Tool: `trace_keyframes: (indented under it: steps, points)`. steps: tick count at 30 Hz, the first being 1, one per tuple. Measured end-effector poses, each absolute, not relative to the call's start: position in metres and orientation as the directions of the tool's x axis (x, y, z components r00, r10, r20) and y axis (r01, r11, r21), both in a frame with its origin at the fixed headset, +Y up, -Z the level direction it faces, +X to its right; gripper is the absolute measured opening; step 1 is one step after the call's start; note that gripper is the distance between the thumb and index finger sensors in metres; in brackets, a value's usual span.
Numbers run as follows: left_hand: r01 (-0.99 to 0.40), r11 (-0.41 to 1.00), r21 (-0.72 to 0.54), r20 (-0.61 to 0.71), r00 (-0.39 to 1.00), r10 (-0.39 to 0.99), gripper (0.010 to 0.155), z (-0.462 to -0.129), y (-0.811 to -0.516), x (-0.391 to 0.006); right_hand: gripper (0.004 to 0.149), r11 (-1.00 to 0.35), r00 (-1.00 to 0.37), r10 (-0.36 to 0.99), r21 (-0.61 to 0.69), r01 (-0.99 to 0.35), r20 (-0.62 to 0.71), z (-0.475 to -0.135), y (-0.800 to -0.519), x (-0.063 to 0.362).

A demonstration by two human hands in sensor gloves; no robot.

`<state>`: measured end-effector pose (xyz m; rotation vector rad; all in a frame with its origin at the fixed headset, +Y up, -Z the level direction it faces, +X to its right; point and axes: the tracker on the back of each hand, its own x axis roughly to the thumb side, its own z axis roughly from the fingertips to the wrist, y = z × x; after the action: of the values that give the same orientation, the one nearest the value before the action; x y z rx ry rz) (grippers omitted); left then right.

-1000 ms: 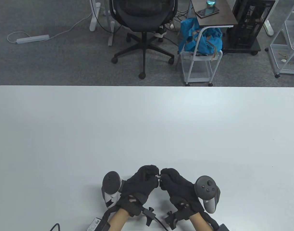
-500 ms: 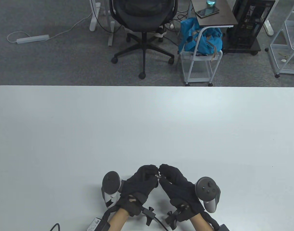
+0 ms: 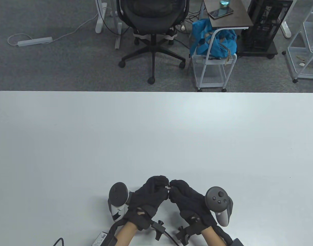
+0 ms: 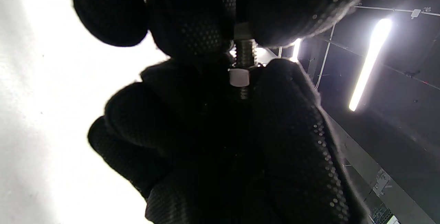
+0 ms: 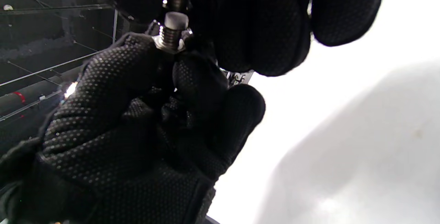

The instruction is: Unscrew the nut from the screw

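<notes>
A small metal screw [image 3: 168, 187] is held between my two hands just above the table's near edge. My left hand [image 3: 163, 186] pinches the screw's head end; in the left wrist view its fingers [image 4: 192, 28] close over that end at the top. Bare thread [image 4: 245, 52] runs down to a pale nut [image 4: 239, 77]. My right hand [image 3: 173, 189] pinches the nut. In the right wrist view the nut [image 5: 176, 19] sits under my right fingers [image 5: 261, 21], and the left hand [image 5: 113, 107] holds the metal head end [image 5: 165, 46].
The white table [image 3: 156, 133] stretches away beyond the hands. Cables and a small box [image 3: 102, 237] lie at its near edge by the left wrist. An office chair [image 3: 152, 30] and a white cart [image 3: 212, 64] stand on the floor behind the table.
My right hand rolled one way and then back about the screw, its tracker swinging with it. Its fingers stayed at the nut. My left hand held still.
</notes>
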<state>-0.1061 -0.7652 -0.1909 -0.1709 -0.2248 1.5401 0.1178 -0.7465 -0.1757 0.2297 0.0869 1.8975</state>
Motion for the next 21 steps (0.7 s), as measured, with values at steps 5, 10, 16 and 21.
trace_keyframes:
  steps: [5, 10, 16, 21]
  points:
    - [-0.969, 0.022, -0.246, 0.036, 0.014, 0.999, 0.047, -0.1909, -0.765, -0.1064, 0.055, -0.347, -0.324, 0.932, 0.143, -0.927, 0.163, -0.1749, -0.7424, 0.1176]
    - [-0.968, 0.022, -0.249, 0.041, 0.012, 0.999, 0.047, -0.1911, -0.7645, -0.1061, 0.05, -0.346, -0.324, 0.926, 0.093, -0.934, 0.195, -0.1739, -0.7394, 0.1198]
    - [-0.969, 0.013, -0.246, 0.036, 0.005, 0.999, 0.047, -0.1914, -0.7648, -0.1066, 0.047, -0.334, -0.307, 0.929, 0.105, -0.937, 0.208, -0.1739, -0.7376, 0.1196]
    - [-0.968, 0.018, -0.249, 0.039, 0.009, 0.999, 0.047, -0.1914, -0.7647, -0.1062, 0.056, -0.299, -0.275, 0.942, 0.111, -0.948, 0.19, -0.1745, -0.74, 0.1207]
